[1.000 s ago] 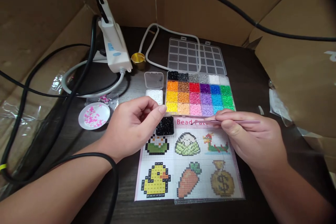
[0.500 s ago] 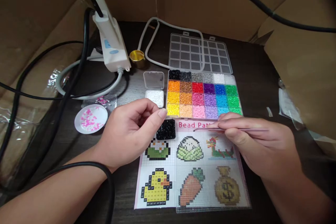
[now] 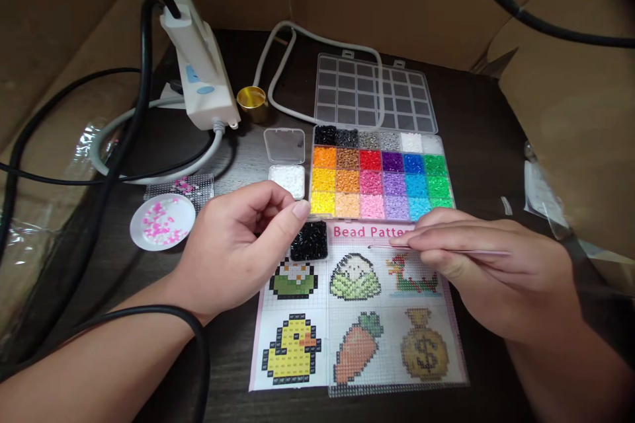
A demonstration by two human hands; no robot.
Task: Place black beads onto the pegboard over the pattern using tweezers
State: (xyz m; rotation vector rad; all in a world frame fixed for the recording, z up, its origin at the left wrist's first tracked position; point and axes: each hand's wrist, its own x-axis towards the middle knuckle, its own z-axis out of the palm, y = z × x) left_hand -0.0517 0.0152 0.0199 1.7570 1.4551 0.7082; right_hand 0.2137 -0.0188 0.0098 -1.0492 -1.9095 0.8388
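My right hand pinches thin metal tweezers, whose tip is over the top of the bead pattern sheet. A clear pegboard covers the right part of the sheet, with black beads along the rice-ball outline. My left hand is curled, thumb against the fingers, beside a small box of black beads; anything between its fingertips is hidden. Behind the sheet stands the open bead case with many colours. A small box of white beads lies beyond my left hand.
A white dish of pink and white beads and another pegboard are at left. Behind are a power strip, a gold cup and looping cables. A black cable crosses my left forearm. Cardboard walls surround the table.
The whole view has shifted slightly, so objects sit a little further left and up. The tweezers remain in my right hand, with their tip still over the sheet's upper part.
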